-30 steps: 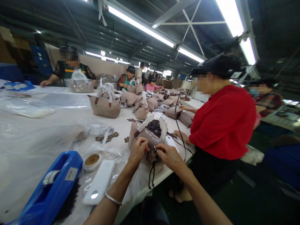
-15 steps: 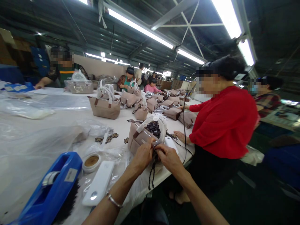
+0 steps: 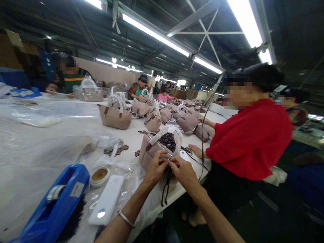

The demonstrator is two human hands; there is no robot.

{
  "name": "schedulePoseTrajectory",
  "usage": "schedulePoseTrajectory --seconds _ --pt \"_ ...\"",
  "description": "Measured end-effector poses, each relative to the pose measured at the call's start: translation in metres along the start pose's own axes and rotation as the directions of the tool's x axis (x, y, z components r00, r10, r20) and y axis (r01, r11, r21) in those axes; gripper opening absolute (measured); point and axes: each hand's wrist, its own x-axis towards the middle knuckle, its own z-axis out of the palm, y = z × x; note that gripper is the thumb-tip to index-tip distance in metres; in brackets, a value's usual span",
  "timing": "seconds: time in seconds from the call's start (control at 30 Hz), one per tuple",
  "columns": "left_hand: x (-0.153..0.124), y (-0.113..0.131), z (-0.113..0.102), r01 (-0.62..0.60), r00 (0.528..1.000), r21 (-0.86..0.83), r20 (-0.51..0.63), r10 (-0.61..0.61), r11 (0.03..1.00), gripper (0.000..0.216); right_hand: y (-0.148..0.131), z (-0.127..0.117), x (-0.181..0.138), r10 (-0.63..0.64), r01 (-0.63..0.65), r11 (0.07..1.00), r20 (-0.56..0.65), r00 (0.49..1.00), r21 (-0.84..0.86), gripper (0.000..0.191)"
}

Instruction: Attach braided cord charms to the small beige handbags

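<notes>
A beige handbag (image 3: 144, 152) with white-wrapped handles (image 3: 179, 140) stands before me at the table edge, black patterned cord (image 3: 169, 141) bunched in its top. At its near end my left hand (image 3: 155, 169) is closed in a pinch, thumb against forefinger. Close beside it my right hand (image 3: 184, 172) pinches too. Between the fingertips shows a small shiny metal clasp (image 3: 168, 161); its exact form is too small to make out. Dark braided cord ends (image 3: 165, 194) dangle below the hands.
On the left lie a blue tape dispenser (image 3: 57, 199), a tape roll (image 3: 99, 176), a white device (image 3: 107, 199) and plastic sheeting (image 3: 50, 152). More handbags (image 3: 115, 117) cover the table's far part. A co-worker in red (image 3: 250, 141) stands close on the right, near a hanging black cable (image 3: 203, 145).
My left fingers have come away from the bag's side into a clearer pinch at the clasp. The co-worker in red has lifted a handbag upright. The view has shifted slightly.
</notes>
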Motion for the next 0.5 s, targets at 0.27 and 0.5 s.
schedulePoseTrajectory --seconds 0.27,0.5 --pt "-0.0005 -0.0052 -0.0019 -0.073 0.997 0.160 0.025 0.069 0.984 0.019 -0.0040 0.0005 0.0021 0.068 -0.067 0.988 0.007 0.998 -0.143 0.016" --pt "-0.0046 0.0040 0.0022 -0.107 0.993 0.305 -0.004 0.114 0.946 0.013 -0.0009 0.0039 -0.0039 -0.016 -0.005 0.973 -0.088 0.996 -0.230 0.020"
